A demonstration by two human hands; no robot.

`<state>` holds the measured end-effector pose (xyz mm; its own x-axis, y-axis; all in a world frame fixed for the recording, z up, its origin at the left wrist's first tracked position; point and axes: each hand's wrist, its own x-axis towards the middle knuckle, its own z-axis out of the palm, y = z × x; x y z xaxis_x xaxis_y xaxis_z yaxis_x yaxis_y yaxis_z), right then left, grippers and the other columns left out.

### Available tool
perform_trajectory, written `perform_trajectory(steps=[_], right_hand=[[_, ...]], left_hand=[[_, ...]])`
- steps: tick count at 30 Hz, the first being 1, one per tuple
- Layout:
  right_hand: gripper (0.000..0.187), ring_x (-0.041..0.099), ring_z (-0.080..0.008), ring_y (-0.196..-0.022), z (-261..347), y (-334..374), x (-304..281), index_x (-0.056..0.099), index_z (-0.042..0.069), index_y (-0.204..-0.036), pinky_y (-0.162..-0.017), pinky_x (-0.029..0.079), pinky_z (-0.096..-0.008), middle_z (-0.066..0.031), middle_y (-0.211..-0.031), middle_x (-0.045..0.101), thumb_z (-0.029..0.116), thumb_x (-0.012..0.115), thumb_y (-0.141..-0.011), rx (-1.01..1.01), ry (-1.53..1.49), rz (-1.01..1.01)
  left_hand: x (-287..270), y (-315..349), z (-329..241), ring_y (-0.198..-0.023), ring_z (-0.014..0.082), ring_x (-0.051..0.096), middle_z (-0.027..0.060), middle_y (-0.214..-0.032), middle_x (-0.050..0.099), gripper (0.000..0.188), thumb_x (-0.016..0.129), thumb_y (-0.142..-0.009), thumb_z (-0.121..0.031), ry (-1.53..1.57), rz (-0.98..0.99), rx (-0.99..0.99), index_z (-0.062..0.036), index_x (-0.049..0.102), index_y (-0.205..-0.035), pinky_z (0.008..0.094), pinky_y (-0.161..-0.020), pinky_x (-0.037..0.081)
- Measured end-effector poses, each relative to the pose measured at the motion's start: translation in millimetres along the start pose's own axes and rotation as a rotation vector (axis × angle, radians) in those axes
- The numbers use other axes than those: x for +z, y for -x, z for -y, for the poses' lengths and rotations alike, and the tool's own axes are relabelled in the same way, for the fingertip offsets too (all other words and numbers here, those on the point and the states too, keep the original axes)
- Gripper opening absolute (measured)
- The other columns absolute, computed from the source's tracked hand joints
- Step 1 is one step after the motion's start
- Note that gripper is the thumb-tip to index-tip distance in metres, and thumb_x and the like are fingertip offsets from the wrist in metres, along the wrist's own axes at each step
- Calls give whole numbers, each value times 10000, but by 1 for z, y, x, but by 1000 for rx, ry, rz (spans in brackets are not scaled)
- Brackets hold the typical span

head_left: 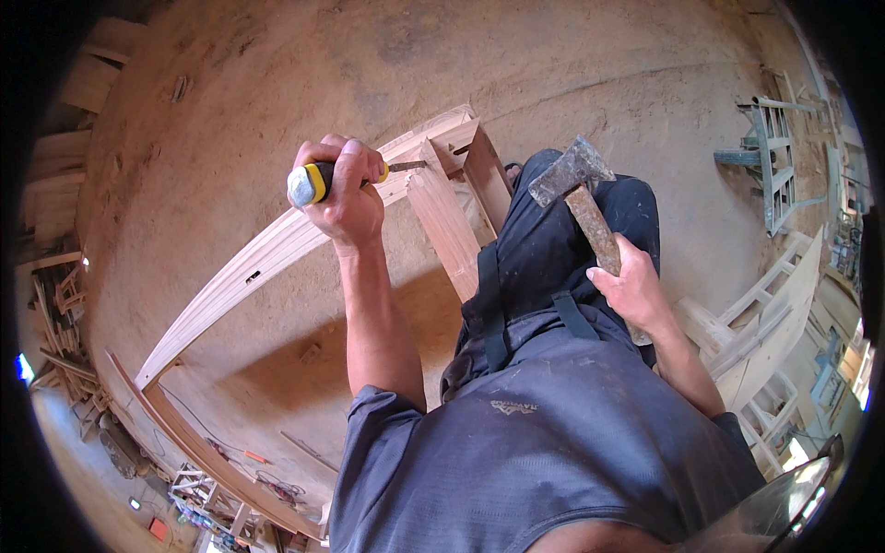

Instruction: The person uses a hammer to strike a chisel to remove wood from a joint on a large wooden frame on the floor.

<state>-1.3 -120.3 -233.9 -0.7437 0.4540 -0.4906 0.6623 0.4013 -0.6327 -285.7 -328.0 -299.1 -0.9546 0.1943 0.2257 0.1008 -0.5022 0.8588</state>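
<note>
Brown earthen floor (599,74) beneath everything, spreading past 12 o'clock. Pale straight-grained timber frame (267,253), long and narrow, runs from 8 o'clock up to 12; reddish-brown wooden crosspiece (445,221) meets it near 12. Likely stiff, fairly heavy; best lifted by the long edges, ends probably prone to splitting. Hatchet (590,221), scuffed grey metal head on worn wooden handle, at 2 o'clock: probably head-heavy; grip low on the handle for swing. Right hand (636,281), 3 o'clock, wrapped round that handle. Chisel (406,167), yellow-and-black grip, metal butt cap, slim dark blade, at 11 o'clock: likely light, rigid; hold by the grip, clear of cap and edge. Left hand (346,194) fisted round it; blade tip at crosspiece's upper end, contact unclear.
</note>
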Motion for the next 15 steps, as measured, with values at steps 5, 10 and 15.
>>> perform_trajectory(steps=[5, 10, 15], right_hand=[[275, 656, -464, -751, 0, -6, 0, 560, -71, -1022, -661, 508, -443, -298, -769, 597, 93, 690, -842, -56, 1, -19], [272, 635, -481, -749, 11, -10, -4, 562, -65, -1017, -668, 508, -449, -295, -768, 593, 96, 693, -842, -39, -8, -25], [253, 601, -291, -647, 40, -20, -16, 574, -43, -1008, -645, 499, -385, -220, -720, 561, 89, 730, -858, -171, -53, -121]], left_hand=[[8, 5, 1, -509, 164, 502, 97, -608, 518, 178, 563, -809, 101, -111, -17, -43, -36, 468, -748, 319, -499, 457], [18, 4, 6, -528, 107, 507, 64, -648, 565, 182, 630, -847, 67, -79, -39, 15, -11, 507, -738, 282, -479, 429], [37, 3, 15, -577, 83, 513, 12, -675, 564, 202, 700, -864, 43, -426, 138, 63, -52, 548, -773, 251, -504, 423]])
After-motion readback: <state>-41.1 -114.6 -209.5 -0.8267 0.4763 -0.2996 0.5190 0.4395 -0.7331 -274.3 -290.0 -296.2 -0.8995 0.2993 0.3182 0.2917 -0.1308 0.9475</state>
